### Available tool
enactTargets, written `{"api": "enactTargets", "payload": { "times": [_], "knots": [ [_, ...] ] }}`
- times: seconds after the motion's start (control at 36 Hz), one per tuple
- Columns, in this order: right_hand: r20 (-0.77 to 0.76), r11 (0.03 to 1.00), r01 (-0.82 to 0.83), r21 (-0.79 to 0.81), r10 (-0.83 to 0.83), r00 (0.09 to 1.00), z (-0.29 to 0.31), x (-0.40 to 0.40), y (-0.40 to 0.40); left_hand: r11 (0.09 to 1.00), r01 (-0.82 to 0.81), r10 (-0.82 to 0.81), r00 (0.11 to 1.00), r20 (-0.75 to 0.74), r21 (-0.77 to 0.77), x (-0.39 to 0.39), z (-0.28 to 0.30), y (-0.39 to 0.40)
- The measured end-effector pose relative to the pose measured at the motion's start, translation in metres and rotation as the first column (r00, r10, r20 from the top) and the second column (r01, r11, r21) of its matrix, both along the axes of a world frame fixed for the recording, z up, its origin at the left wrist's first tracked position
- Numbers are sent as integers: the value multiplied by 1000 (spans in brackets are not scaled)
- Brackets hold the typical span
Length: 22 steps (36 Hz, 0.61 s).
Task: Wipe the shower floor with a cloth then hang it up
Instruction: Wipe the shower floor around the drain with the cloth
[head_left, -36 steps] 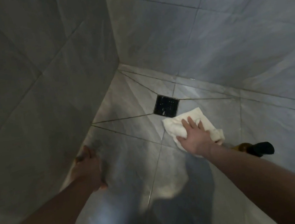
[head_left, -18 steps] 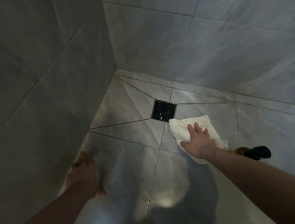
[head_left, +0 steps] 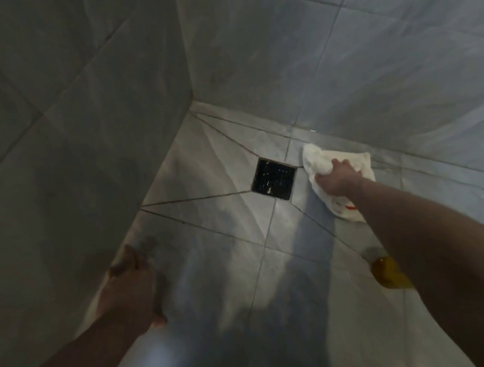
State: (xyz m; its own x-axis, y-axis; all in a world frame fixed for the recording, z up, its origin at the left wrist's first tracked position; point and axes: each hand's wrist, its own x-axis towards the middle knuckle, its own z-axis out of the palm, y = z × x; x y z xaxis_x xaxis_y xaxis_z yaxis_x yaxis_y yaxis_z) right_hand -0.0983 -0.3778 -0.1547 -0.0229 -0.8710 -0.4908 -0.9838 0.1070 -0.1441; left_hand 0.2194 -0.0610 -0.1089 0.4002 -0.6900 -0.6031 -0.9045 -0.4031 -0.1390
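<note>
- Gripping the cloth (head_left: 317,162), my right hand (head_left: 338,180) bunches it under curled fingers on the floor (head_left: 212,247), just right of the drain (head_left: 274,178), near the back wall (head_left: 342,66).
- My left hand (head_left: 129,289) rests on the floor by the left wall (head_left: 62,128), bracing; its fingers are too blurred to read.
- Wiping is the step in hand, I judge; hanging isn't begun.
- Next I'd sweep toward me, avoiding the yellow bottle (head_left: 388,272).

Black square drain (head_left: 274,178); amber bottle (head_left: 388,273).
</note>
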Motion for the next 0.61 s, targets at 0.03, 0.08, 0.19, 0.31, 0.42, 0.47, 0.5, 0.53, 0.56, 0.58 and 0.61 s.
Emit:
{"api": "enactTargets", "payload": {
  "times": [0.03,0.08,0.19,0.31,0.42,0.47,0.5,0.53,0.56,0.58,0.61],
  "knots": [
    [25,1000,19,-11,-19,1000,0,-1,-5,1000,-9,9,1000,2,3,1,-2,0],
    [77,998,40,-43,-36,996,0,-5,-14,1000,-11,11,1000,16,11,2,-7,-1],
    [114,998,42,-51,-36,993,0,-13,-13,1000,-14,13,1000,3,17,1,-9,-2],
    [48,999,-35,-17,36,998,2,-12,1,1000,-13,13,1000,0,4,1,-5,-3],
    [11,997,-61,52,61,998,8,-10,21,1000,-26,26,1000,-16,-8,0,-3,-2],
    [-6,994,-79,80,80,997,13,-5,36,1000,-18,17,1000,-22,-17,0,-2,-1],
    [-16,991,-95,96,97,995,17,-1,44,1000,-13,13,1000,-20,-26,0,-2,-1],
    [-29,987,-113,118,117,993,21,3,52,999,-10,10,1000,-19,-44,0,-3,-1],
    [-36,981,-130,145,136,990,26,7,60,998,-21,20,1000,-23,-61,0,-4,0],
    [-41,974,-143,173,153,987,31,13,68,997,-39,38,999,-28,-72,1,-6,1],
    [-46,966,-159,202,172,984,37,18,77,995,-70,67,997,-42,-73,1,-7,1]
  ]
}}
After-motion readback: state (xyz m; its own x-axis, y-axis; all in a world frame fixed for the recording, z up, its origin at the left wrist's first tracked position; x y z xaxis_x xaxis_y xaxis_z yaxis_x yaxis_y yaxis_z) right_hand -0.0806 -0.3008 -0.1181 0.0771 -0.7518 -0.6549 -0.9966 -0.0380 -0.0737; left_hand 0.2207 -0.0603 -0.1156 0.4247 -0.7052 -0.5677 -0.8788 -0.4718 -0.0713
